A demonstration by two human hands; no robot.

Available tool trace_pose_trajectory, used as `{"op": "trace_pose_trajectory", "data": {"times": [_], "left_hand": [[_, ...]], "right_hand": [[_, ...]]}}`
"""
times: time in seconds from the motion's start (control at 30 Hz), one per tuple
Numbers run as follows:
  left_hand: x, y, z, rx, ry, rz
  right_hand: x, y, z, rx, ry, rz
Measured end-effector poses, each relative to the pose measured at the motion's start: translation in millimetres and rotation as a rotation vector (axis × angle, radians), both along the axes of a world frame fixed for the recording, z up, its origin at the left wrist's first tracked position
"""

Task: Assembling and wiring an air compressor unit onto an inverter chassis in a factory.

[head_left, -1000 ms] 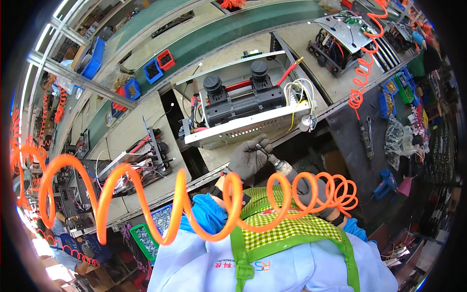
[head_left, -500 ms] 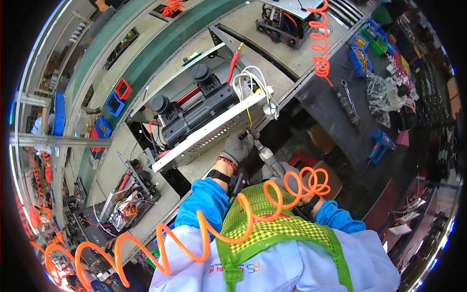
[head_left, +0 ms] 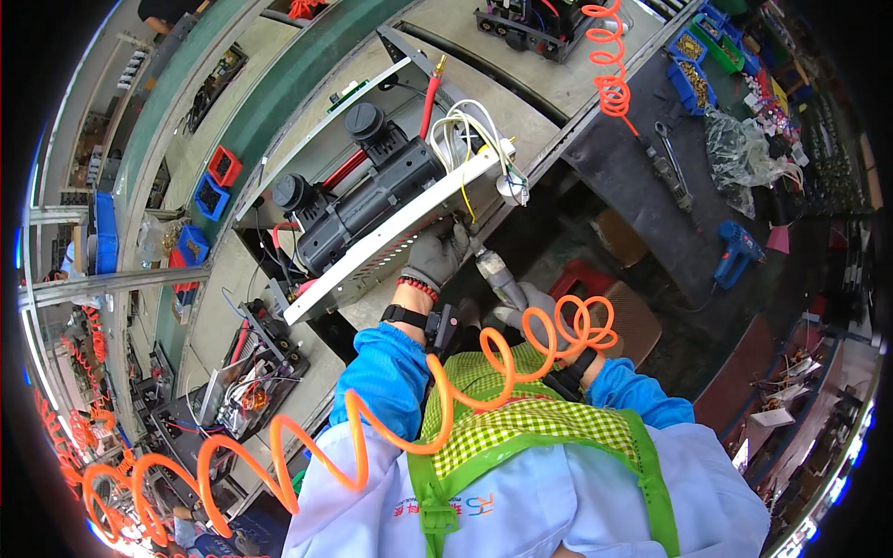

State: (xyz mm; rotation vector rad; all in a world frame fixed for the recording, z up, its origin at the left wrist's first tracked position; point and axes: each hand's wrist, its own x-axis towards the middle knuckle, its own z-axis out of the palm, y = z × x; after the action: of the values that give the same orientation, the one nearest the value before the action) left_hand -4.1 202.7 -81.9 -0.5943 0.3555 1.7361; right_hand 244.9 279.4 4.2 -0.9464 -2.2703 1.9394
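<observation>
Your right hand (head_left: pixel 538 305) has its grip clenched round a pneumatic screwdriver (head_left: pixel 498 276), near your left hand (head_left: pixel 437 259), whose hold is unclear, beside the perforated metal casing (head_left: pixel 372 264) on the bench (head_left: pixel 495 84), seemingly lining up, which calls for steady aim.

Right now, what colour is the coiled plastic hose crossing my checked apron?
The hose is orange, best seen in the head view.

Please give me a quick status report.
Left hand at metal case, near side; right hand gripping grey tool; orange coiled hose crossing the view.
</observation>
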Motion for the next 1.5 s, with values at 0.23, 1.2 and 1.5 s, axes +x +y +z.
{"op": "trace_pose_trajectory", "data": {"times": [0.23, 1.2, 1.5], "left_hand": [[5, 3, 11, -0.028, 0.036, -0.004], [20, -53, 80, -0.168, 0.518, -0.171], [25, -38, 68, -0.359, 0.645, -0.199]], "right_hand": [[-2, 2, 2, 0.051, -0.067, -0.005], [-11, 15, -24, -0.257, 0.013, -0.042], [-6, 22, 23, -0.501, 0.111, -0.160]]}}
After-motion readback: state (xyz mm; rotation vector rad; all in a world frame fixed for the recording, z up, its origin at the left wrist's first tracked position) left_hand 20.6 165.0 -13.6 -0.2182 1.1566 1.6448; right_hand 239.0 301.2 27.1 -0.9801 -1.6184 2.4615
